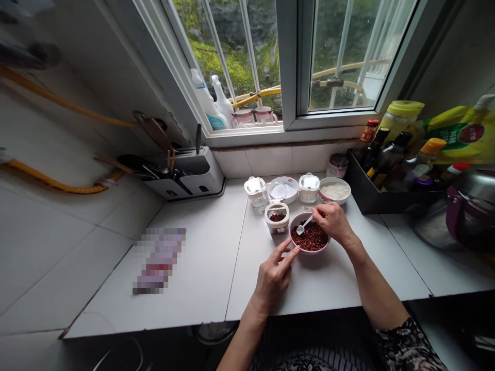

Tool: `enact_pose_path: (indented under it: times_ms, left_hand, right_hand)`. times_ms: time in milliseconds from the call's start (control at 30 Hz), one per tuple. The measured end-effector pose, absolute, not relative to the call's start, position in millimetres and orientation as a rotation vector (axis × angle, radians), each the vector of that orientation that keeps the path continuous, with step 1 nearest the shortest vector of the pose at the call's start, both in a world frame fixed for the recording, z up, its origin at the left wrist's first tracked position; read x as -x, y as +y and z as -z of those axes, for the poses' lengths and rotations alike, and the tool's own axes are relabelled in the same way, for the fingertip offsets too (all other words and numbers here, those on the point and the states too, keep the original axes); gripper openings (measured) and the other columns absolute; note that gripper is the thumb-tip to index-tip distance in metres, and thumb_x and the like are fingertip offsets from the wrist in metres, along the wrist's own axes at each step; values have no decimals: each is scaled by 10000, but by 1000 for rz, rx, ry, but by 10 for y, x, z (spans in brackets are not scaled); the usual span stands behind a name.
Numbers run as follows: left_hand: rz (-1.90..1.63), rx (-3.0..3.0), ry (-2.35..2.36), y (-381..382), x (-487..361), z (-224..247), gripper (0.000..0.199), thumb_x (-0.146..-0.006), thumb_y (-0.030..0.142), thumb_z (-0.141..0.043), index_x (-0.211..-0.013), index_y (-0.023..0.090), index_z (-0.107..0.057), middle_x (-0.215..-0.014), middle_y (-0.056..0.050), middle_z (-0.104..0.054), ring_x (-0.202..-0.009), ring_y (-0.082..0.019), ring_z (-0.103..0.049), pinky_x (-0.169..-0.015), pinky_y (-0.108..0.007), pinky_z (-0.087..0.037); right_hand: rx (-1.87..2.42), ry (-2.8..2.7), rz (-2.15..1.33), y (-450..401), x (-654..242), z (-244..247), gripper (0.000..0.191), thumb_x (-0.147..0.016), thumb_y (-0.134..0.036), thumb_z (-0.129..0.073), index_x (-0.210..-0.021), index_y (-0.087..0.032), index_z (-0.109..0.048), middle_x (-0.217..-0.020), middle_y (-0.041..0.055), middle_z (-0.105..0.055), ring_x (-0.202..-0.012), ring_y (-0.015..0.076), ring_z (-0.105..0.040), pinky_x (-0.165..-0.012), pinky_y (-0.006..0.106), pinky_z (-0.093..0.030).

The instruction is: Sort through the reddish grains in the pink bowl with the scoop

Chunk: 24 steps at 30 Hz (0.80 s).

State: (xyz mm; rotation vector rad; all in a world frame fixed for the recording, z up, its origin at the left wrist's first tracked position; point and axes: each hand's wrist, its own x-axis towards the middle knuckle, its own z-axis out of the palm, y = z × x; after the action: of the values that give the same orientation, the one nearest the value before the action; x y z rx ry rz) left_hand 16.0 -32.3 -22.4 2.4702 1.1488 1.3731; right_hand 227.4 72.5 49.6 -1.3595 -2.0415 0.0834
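Head view shows the person's right hand (333, 222) and left hand (274, 275) above a white bench (325, 283). The right hand is closed narrow and holds a small white spoon (304, 225) by the handle, and the spoon's end points down into a white bowl (291, 228) just under this hand. The bowl is filled with dark red dried spice (310, 238). The left hand is half open, and its fingers (289, 256) come to the near side of the bowl, but I cannot tell if they touch it. Just left of the bowl stands an open plastic jar (277, 225) with the same kind of spice. Farther ahead of the right hand is a white bowl of pale paste (334, 190), and beyond it is a black tray (371, 196) with bottles.
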Motion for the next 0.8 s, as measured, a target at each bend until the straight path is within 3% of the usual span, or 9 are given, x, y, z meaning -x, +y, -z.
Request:
enact_pose_path:
  times_ms: [600,800]
  left_hand:
    - [-1357,-2478,1167,-322,-157,225,578,-911,1,-407,-1415,271,-493,-1394,-128,-545,-1026,-158,-679,-833,-272,-619]
    - [-1354,-2469,1160,-325,-155,219,572,-914,0,-412,-1412,270,-496,-1390,-131,-544,-1019,-156,-679,-829,-272,-617]
  right_hand:
    - [1345,-1993,-175,704,-2217,-493,421,-911,-294,-481,-498,-210,-469,-487,2,-543,-499,127,-441,-645,279,-358]
    - [1365,-1923,-301,701,-2234,-509,422,-898,-331,-464,-496,-209,-417,-469,-2,-502,-479,114,-413,-547,264,-309]
